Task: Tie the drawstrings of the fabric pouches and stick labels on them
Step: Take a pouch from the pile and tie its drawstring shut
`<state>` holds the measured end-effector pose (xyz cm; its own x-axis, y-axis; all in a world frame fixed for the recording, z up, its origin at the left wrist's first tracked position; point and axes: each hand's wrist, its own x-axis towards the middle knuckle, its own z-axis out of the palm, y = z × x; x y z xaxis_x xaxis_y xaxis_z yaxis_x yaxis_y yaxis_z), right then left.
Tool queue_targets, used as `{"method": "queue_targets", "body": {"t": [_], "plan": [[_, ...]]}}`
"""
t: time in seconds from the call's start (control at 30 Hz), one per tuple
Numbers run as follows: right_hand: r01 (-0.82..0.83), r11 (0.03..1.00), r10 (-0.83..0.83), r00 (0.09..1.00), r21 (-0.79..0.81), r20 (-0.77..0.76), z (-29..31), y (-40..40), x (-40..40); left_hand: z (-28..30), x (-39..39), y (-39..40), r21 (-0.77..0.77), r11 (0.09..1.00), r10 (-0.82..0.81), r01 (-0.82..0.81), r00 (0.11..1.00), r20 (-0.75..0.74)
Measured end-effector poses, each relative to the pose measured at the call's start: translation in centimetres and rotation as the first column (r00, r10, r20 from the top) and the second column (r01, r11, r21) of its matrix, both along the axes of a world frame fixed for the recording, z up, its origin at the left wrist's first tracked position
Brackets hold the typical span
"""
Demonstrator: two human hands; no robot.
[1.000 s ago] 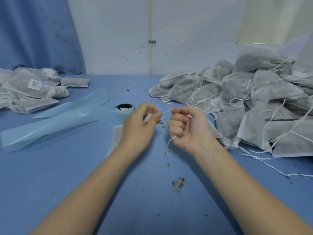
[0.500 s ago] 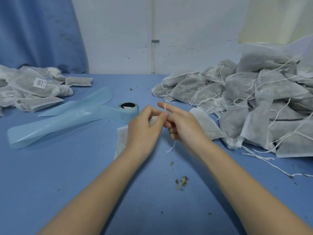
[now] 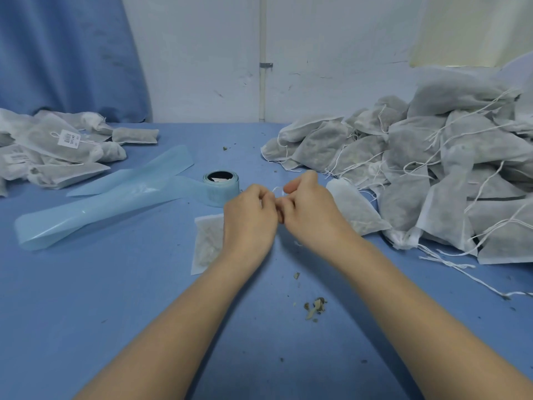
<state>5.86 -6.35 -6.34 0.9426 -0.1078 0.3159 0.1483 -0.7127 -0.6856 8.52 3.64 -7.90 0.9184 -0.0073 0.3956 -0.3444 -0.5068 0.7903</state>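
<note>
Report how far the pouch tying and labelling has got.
Done: a small pile of pouches at far left, at least two showing a white label. In hand: the left hand and right hand pinch a white drawstring above the pouch on the table. Left: the large heap at right, strings loose, no labels visible.

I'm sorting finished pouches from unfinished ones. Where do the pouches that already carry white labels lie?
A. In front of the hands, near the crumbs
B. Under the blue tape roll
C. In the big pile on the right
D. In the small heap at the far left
D: a white label shows on the small heap of pouches at far left; no labels are visible on the big pile on the right.
</note>
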Motion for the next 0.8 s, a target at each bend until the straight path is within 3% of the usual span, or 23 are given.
{"method": "queue_targets", "body": {"t": [0.17,0.37,0.47,0.63,0.7,0.8], "plan": [[0.077,0.976,-0.072,0.997,0.205,-0.031,-0.1,0.4,0.2,0.1,0.2,0.0,-0.138,0.990,0.004,-0.008,1.000,-0.027],[0.071,0.820,0.011,0.990,0.568,-0.140,-0.6,-0.7,-0.1,0.2,0.1,0.1,-0.231,0.972,-0.070,0.049,0.994,-0.085],[0.042,0.795,0.066,0.986,0.605,-0.154,-0.7,-1.6,0.1,0.3,0.1,0.4,-0.383,0.912,-0.197,0.145,0.975,-0.099],[0.031,0.725,0.182,0.955,0.688,-0.235,-0.4,-2.8,0.5,0.6,-0.2,1.7,-0.379,0.854,-0.443,0.356,0.880,-0.171],[0.016,0.741,0.204,0.947,0.671,-0.247,-0.3,-3.1,0.4,0.9,-0.4,2.1,-0.298,0.864,-0.467,0.405,0.867,-0.176],[0.037,0.748,0.190,0.945,0.663,-0.267,-0.4,-3.3,0.4,1.0,-0.1,2.3,0.074,0.932,-0.350,0.354,0.934,-0.063]]}}
